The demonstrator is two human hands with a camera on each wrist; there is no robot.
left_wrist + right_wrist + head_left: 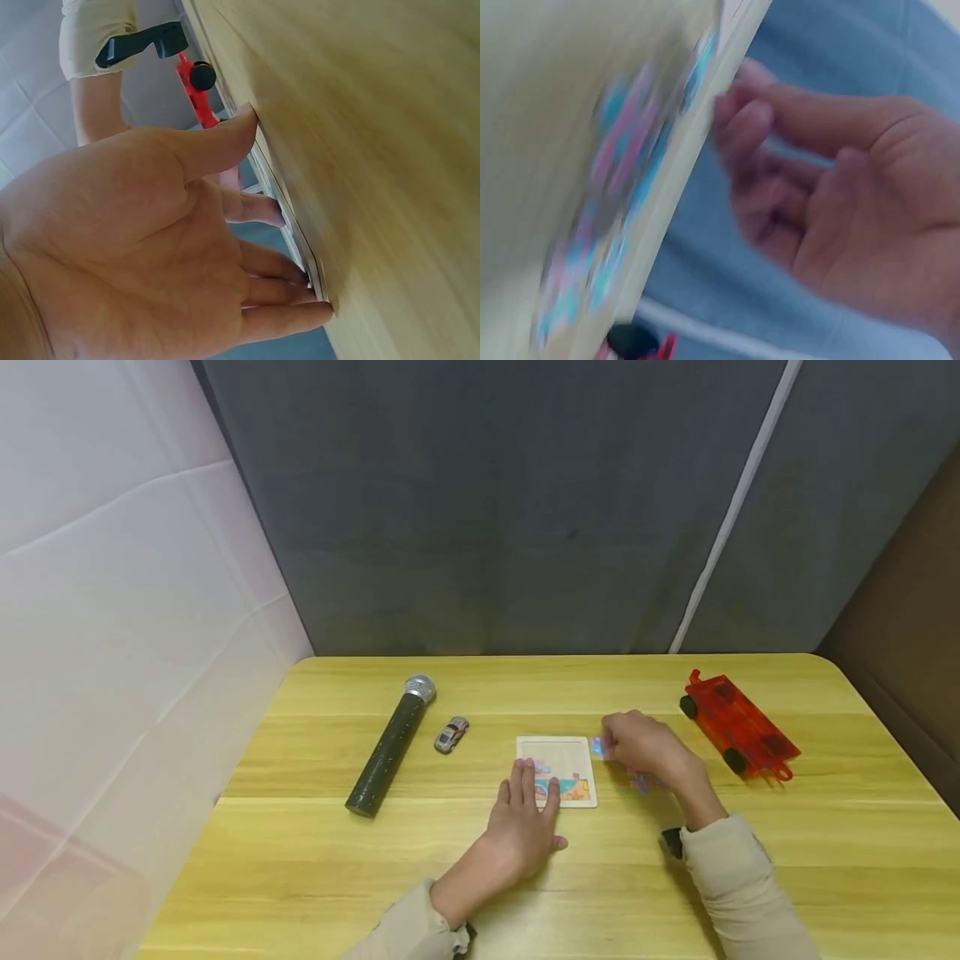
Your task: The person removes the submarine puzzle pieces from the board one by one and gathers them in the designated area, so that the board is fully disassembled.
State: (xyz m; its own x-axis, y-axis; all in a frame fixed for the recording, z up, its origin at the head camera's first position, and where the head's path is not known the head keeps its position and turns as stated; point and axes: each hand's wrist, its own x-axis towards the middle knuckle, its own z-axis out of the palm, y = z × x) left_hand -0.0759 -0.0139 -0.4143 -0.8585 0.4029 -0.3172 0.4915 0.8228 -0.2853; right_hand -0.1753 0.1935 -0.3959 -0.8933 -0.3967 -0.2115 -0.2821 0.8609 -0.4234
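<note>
A square puzzle board (566, 753) with a colourful picture lies at the middle of the wooden table (337, 860). My left hand (534, 777) lies flat on the board's near left corner, fingers straight; in the left wrist view its fingertips (300, 315) press the board's edge (296, 240). Just right of the board, my right hand (637, 743) has its fingers curled and pinches a small blue puzzle piece (597, 746) at its fingertips. Several loose pieces (643, 782) lie under that hand. The right wrist view is blurred and shows curled fingers (742, 112) beside the colourful pieces (607, 187).
A black microphone (390, 747) with a silver head lies at the left, with a small grey toy car (451, 734) beside it. A red plastic toy chassis (738, 727) with black wheels sits at the far right. Grey curtains hang behind the table.
</note>
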